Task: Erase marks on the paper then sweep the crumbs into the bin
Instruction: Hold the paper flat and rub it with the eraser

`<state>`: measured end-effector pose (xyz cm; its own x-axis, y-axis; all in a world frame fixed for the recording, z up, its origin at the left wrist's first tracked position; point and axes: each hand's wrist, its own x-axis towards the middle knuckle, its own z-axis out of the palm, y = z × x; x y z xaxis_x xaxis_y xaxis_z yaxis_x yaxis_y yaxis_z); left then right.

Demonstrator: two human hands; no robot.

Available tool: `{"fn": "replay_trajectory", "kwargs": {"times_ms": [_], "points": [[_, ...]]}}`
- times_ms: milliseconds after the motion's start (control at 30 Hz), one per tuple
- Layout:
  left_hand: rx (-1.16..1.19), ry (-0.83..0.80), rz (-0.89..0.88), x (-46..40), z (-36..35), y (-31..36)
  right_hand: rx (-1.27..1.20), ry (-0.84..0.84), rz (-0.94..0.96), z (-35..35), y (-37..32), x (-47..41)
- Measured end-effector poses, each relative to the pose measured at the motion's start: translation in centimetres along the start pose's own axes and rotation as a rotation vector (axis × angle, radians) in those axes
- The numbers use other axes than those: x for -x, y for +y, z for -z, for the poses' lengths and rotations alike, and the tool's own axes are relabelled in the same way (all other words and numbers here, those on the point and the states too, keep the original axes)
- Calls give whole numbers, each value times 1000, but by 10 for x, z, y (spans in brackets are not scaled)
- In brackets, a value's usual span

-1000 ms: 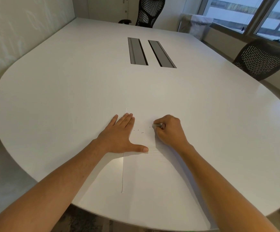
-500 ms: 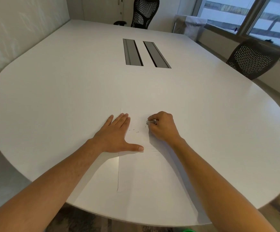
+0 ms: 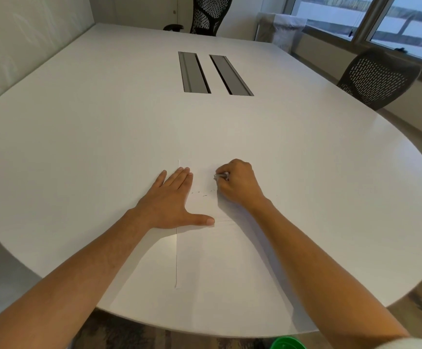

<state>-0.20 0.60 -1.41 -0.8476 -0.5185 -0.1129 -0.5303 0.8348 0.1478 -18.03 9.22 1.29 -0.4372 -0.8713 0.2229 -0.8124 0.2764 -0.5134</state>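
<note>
A white sheet of paper point(image 3: 205, 253) lies on the near part of the white table point(image 3: 104, 137). My left hand point(image 3: 172, 202) is flat on the sheet's left edge, fingers spread, thumb pointing right. My right hand point(image 3: 237, 185) is closed around a small pale eraser point(image 3: 220, 176), whose tip touches the paper near its top. Several small dark crumbs point(image 3: 203, 193) lie on the paper between my two hands. A green bin rim point(image 3: 286, 343) shows below the table edge at the bottom right.
Two grey cable slots point(image 3: 213, 73) are set in the table's middle. One black mesh chair point(image 3: 210, 15) stands at the far end, another mesh chair point(image 3: 378, 79) at the right. A lined waste bin point(image 3: 280, 28) sits by the window.
My right hand with the eraser has shifted slightly up the paper. The left hand stays pressed in place. The view tilted down, so the green bin rim now shows.
</note>
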Motion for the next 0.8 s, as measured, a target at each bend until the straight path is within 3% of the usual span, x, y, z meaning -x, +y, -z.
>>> {"fn": "replay_trajectory", "kwargs": {"times_ms": [233,533,700,800], "points": [[13,7,7,-2,-3,-1,-42,-19,147,6,-14,68],[-4,9,2,-1,-1,0,-22,49,-55,5,8,3],[-6,12,-5,-2,-2,-1,-26,-57,191,6,-22,64],[-3,1,-3,-1,-2,0,-48,-64,203,9,-18,55]]}}
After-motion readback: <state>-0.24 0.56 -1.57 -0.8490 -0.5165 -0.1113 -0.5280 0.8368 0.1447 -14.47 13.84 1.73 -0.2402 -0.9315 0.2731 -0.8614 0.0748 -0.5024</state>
